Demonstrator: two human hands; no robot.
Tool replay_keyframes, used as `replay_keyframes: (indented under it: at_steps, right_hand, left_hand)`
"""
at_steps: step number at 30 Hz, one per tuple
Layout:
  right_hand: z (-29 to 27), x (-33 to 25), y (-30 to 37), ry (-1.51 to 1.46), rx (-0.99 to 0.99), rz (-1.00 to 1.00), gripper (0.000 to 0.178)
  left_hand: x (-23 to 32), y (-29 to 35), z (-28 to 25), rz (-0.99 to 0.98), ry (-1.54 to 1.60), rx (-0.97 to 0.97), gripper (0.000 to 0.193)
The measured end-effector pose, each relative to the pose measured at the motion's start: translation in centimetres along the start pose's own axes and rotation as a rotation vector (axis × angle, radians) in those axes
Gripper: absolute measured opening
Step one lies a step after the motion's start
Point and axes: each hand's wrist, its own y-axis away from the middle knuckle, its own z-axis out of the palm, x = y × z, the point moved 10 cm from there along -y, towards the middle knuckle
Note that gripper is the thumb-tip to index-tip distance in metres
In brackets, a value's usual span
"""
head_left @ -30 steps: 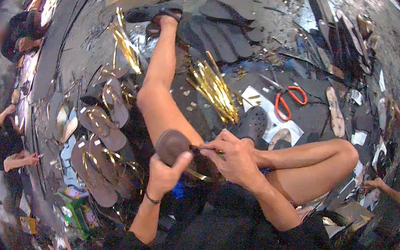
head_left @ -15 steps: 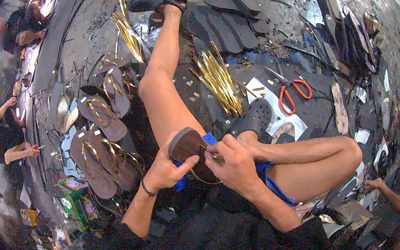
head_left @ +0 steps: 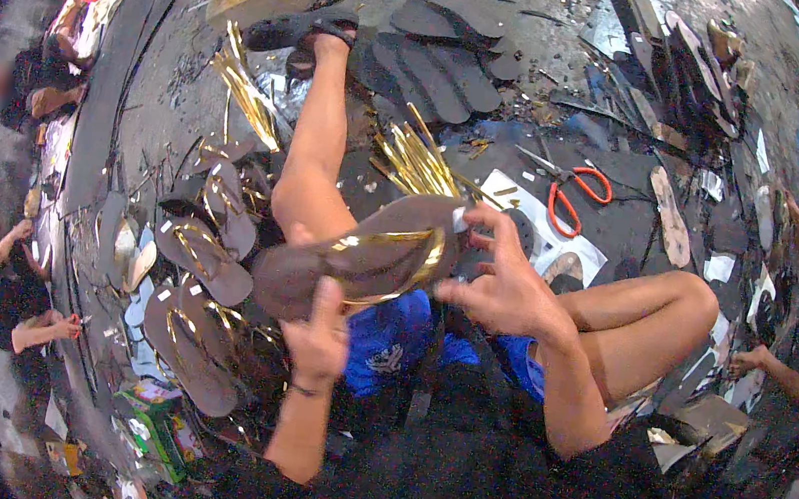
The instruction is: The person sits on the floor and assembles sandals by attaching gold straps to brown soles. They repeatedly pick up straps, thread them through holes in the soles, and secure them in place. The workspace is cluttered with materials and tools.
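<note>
A dark brown flip-flop with gold straps is tilted above my lap, its strapped face toward me. My left hand grips one end, the thumb across the footbed and the other fingers mostly hidden behind. At the other end, by a small white tag, my right hand has its fingers apart; whether the fingertips touch the edge is hard to tell. Similar gold-strapped flip-flops lie in a group to the left of my lap.
Gold strips lie in a bundle beyond my lap, beside red-handled pliers and white paper. Dark soles are spread farther off. A green box stands at lower left. Other people sit along the left side.
The flip-flop has swung from end-on to broadside, showing its gold straps. My right hand has shifted slightly right and up, its fingers spreading from a pinch. My left hand still holds the flip-flop.
</note>
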Motion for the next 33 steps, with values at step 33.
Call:
replay_keyframes:
  at_steps: [33]
  right_hand:
    - [-14.2,26.2,-6.2,0.7,0.33,0.468,0.059]
  left_hand:
    - [-3.9,-8.9,5.7,-0.223,0.945,-0.556,0.044]
